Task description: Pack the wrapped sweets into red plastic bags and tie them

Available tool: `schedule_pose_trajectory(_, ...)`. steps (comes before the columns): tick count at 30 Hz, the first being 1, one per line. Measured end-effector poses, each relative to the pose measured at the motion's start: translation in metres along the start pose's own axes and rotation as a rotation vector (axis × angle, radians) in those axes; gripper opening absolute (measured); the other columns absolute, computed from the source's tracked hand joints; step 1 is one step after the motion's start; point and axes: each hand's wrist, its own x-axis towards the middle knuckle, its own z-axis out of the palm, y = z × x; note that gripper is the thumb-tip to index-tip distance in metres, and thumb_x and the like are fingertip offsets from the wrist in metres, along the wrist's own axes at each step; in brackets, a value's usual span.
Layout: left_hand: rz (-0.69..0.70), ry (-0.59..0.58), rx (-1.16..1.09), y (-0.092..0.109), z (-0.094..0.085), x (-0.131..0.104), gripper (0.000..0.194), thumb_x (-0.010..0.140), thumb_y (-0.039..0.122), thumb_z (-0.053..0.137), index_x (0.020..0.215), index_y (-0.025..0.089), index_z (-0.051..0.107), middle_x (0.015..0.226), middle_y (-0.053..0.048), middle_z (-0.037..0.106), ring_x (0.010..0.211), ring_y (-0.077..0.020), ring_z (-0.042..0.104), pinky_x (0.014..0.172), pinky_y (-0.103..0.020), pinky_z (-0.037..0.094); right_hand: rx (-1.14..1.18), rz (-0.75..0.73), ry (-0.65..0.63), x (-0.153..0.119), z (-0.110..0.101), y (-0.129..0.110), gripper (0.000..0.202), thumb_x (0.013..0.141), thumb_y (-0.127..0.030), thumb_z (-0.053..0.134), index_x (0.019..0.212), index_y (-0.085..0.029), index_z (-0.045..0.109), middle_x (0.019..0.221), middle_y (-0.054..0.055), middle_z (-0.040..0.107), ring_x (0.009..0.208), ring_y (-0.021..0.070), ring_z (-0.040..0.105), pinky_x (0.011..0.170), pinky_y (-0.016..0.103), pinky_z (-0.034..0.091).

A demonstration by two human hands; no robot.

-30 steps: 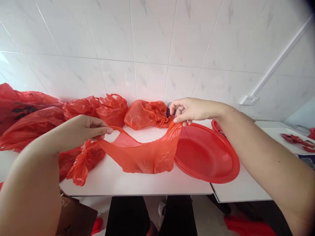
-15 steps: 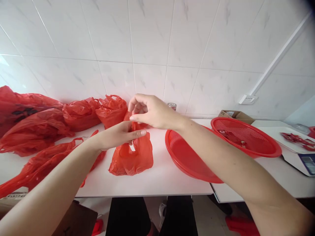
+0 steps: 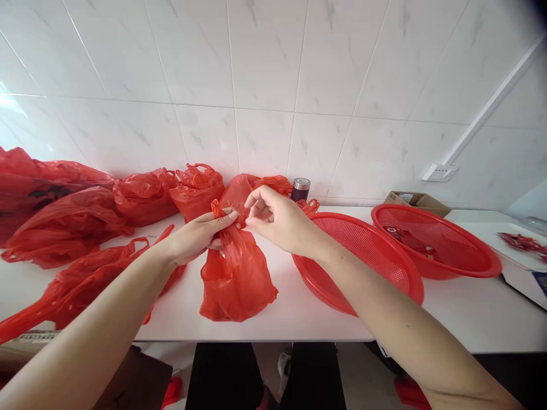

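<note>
A red plastic bag (image 3: pixel 239 279) with something inside stands on the white table, its top gathered upward. My left hand (image 3: pixel 200 234) is closed around the bag's neck, with a twisted end of plastic sticking up past the thumb. Close to its right, my right hand (image 3: pixel 284 223) has its fingers curled and the thumb near the fingertips. Whether a bit of the bag is caught between them is hard to make out.
Filled red bags (image 3: pixel 197 191) line the wall on the left, and loose red bags (image 3: pixel 98 267) lie nearer. Two red mesh baskets (image 3: pixel 314 279) stand to the right. Behind are a dark cup with a silver lid (image 3: pixel 301 188) and a cardboard box (image 3: pixel 421 204).
My right hand has drawn back to the right and down, apart from my left. The bag has shifted slightly right and towards me, and its neck is now gathered in my left hand.
</note>
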Motion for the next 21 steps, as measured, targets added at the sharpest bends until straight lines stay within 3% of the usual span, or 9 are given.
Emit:
schedule_pose_trajectory(4, 0.014, -0.021, 0.04, -0.001, 0.0, -0.001, 0.03, 0.088, 0.047, 0.054, 0.08, 0.019, 0.058, 0.066, 0.003, 0.043, 0.053, -0.0074, 0.035, 0.05, -0.02, 0.035, -0.004, 0.007, 0.012, -0.003, 0.011, 0.004, 0.003, 0.085, -0.021, 0.055, 0.087, -0.021, 0.053, 0.088, -0.001, 0.062, 0.078, 0.011, 0.058, 0.071, 0.028, 0.049)
schedule_pose_trajectory(7, 0.064, -0.073, 0.053, 0.001, -0.006, -0.004, 0.03, 0.09, 0.044, 0.051, 0.075, 0.019, 0.058, 0.066, 0.002, 0.049, 0.056, -0.0098, 0.043, 0.055, -0.023, 0.039, 0.016, -0.053, 0.05, -0.014, 0.016, -0.008, 0.005, 0.086, -0.017, 0.051, 0.084, -0.021, 0.054, 0.082, -0.002, 0.061, 0.074, 0.0104, 0.058, 0.07, 0.026, 0.048)
schedule_pose_trajectory(10, 0.141, -0.156, 0.212, 0.008, -0.013, -0.009, 0.028, 0.09, 0.037, 0.051, 0.072, 0.018, 0.061, 0.069, 0.0, 0.056, 0.064, -0.0118, 0.05, 0.061, -0.025, 0.042, -0.041, -0.161, -0.003, -0.026, 0.019, -0.021, 0.006, 0.083, -0.016, 0.057, 0.084, -0.022, 0.059, 0.093, 0.001, 0.061, 0.089, 0.0135, 0.059, 0.082, 0.029, 0.047)
schedule_pose_trajectory(13, 0.16, -0.199, 0.497, 0.014, -0.015, -0.013, 0.018, 0.084, 0.032, 0.057, 0.079, 0.02, 0.069, 0.073, 0.0, 0.062, 0.067, -0.013, 0.053, 0.066, -0.026, 0.043, 0.049, -0.176, 0.076, -0.026, 0.025, -0.012, 0.017, 0.087, -0.023, 0.056, 0.104, -0.024, 0.06, 0.114, 0.005, 0.058, 0.11, 0.0164, 0.054, 0.095, 0.032, 0.043)
schedule_pose_trajectory(16, 0.185, -0.228, 0.708, 0.012, -0.009, -0.012, 0.012, 0.079, 0.023, 0.057, 0.08, 0.022, 0.069, 0.069, 0.002, 0.06, 0.062, -0.0119, 0.051, 0.062, -0.024, 0.041, 0.222, 0.014, 0.078, -0.017, 0.039, 0.015, 0.032, 0.097, -0.036, 0.042, 0.126, -0.026, 0.051, 0.112, 0.005, 0.061, 0.109, 0.016, 0.055, 0.095, 0.034, 0.044)
schedule_pose_trajectory(18, 0.223, -0.159, 0.829, 0.006, -0.003, -0.011, 0.016, 0.072, 0.012, 0.051, 0.072, 0.022, 0.063, 0.062, 0.005, 0.054, 0.056, -0.0102, 0.046, 0.055, -0.022, 0.036, 0.288, 0.118, 0.058, -0.013, 0.05, 0.032, 0.033, 0.099, -0.04, 0.037, 0.124, -0.025, 0.053, 0.107, 0.004, 0.063, 0.105, 0.0161, 0.057, 0.094, 0.034, 0.043)
schedule_pose_trajectory(21, 0.365, 0.093, 0.995, -0.006, 0.005, -0.009, 0.022, 0.063, 0.002, 0.043, 0.068, 0.02, 0.054, 0.061, 0.005, 0.053, 0.053, -0.0095, 0.043, 0.05, -0.021, 0.031, 0.427, 0.139, 0.051, -0.014, 0.062, 0.045, 0.03, 0.099, -0.037, 0.037, 0.115, -0.024, 0.059, 0.11, 0.003, 0.062, 0.107, 0.015, 0.055, 0.097, 0.032, 0.041)
